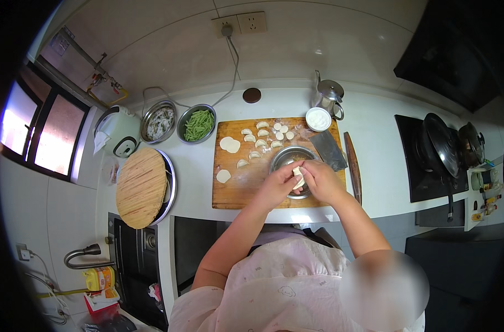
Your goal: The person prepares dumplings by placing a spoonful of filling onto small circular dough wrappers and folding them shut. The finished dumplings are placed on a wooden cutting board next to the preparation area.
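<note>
Over a steel bowl [278,160] on the wooden cutting board [224,191], my left hand [278,185] and my right hand [322,180] come together around a pale dumpling [299,178]. The fingers of both hands press on its dough, covering part of it. What lies inside the bowl is mostly hidden by my hands. Several folded dumplings [261,143] rest on the board beyond the bowl. Flat round wrappers [229,145] lie to their left, and small dough pieces [284,129] sit to their right. A cleaver [328,150] lies across the board's right edge.
A rolling pin [352,167] lies right of the board. Behind stand a bowl of white flour [318,119] and a steel pot [329,91]. Left are a bowl of green beans [199,124], another steel bowl [158,122] and a round wooden lid [141,188]. A cooktop [429,166] is far right.
</note>
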`<control>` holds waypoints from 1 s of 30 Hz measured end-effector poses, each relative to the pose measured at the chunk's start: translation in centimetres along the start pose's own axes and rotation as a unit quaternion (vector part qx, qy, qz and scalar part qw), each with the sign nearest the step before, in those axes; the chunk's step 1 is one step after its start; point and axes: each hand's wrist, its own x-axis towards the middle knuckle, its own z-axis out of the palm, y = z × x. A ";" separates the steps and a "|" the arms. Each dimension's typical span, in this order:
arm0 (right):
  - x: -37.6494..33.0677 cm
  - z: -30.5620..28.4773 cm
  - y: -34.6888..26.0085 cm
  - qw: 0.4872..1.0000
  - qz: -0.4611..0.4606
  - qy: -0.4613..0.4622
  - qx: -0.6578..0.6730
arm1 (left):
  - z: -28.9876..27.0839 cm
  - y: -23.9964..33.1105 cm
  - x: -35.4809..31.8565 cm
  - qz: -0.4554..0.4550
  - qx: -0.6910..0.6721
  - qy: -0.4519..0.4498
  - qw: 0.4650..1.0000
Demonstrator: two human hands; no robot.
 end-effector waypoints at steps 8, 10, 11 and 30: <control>0.1 0.0 -0.3 0.997 0.069 0.034 -0.010 | 0.8 -0.8 0.3 0.040 0.000 0.068 0.997; -0.1 0.1 -0.3 0.995 0.090 0.048 -0.006 | 1.1 -0.4 0.3 0.048 -0.001 0.083 0.995; -0.2 0.2 -0.4 0.994 0.099 0.054 -0.004 | 1.3 -0.2 0.4 0.052 -0.001 0.090 0.995; -1.0 1.2 -0.5 0.988 0.118 0.093 0.041 | 0.5 -1.8 0.8 0.090 -0.015 0.099 0.991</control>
